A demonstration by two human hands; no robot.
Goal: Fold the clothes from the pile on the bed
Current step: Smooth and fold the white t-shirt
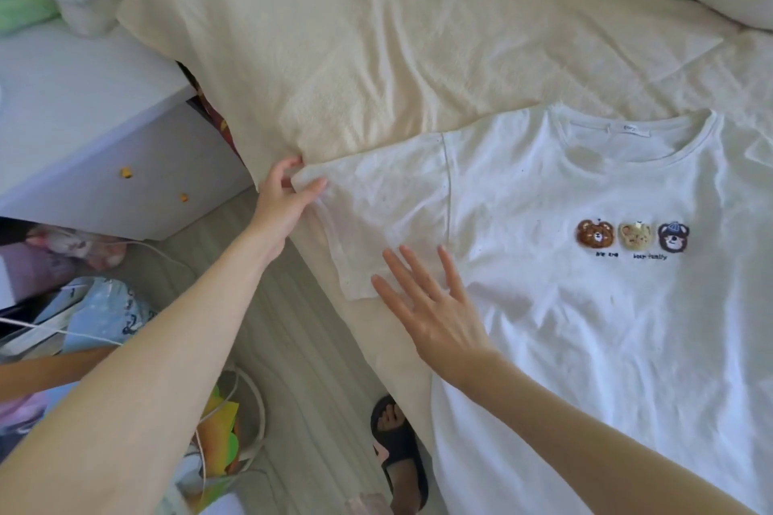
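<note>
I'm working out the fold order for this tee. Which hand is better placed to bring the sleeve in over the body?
The left hand: it already pinches the outer end of the sleeve of the white T-shirt. The right hand lies flat and open near the sleeve seam, better suited to hold the cloth down.

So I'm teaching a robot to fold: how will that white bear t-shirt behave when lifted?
Likely floppy: the t-shirt wrinkles, and its sleeve bunches where the left hand pinches it. Probably light, since the fabric looks thin.
</note>
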